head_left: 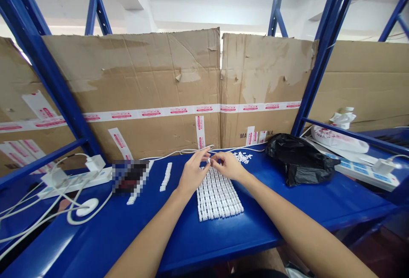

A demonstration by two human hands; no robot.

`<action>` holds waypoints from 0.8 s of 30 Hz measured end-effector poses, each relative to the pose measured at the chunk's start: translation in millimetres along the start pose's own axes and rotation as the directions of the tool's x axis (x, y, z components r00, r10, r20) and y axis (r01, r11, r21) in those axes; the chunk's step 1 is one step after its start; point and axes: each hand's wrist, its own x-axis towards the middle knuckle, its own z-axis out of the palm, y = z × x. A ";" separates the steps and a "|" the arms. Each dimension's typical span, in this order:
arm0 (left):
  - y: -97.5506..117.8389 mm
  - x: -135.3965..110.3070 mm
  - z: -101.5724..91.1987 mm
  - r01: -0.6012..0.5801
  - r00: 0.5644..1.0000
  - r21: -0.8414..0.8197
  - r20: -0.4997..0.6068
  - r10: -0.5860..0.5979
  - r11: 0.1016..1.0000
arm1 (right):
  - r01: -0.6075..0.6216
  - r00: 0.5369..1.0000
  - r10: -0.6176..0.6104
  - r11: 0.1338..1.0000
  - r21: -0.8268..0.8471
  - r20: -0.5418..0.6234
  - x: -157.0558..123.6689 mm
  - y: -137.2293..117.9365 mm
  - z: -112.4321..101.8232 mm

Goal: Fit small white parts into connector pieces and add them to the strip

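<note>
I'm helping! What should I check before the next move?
1. Left hand and right hand both hold the tiny white plastic piece: ok.
2. White plastic block of joined pieces lies flat on the blue metal bench: ok.
3. Small pile of loose white pieces sits within reach: ok.
4. Shiny black plastic bag is away from the hands: ok.
5. The tiny piece faces the right way: cannot tell.

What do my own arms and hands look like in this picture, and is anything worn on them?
Your left forearm and right forearm are bare, with no sleeves in view. Your left hand and right hand have no gloves. No watch, bracelet or ring is visible.
</note>
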 end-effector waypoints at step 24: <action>47.6 -60.6 -75.8 0.276 0.954 0.151 0.079 -0.290 0.949 | -0.443 0.834 0.551 0.662 -0.605 -0.008 -8.7 66.1 -63.4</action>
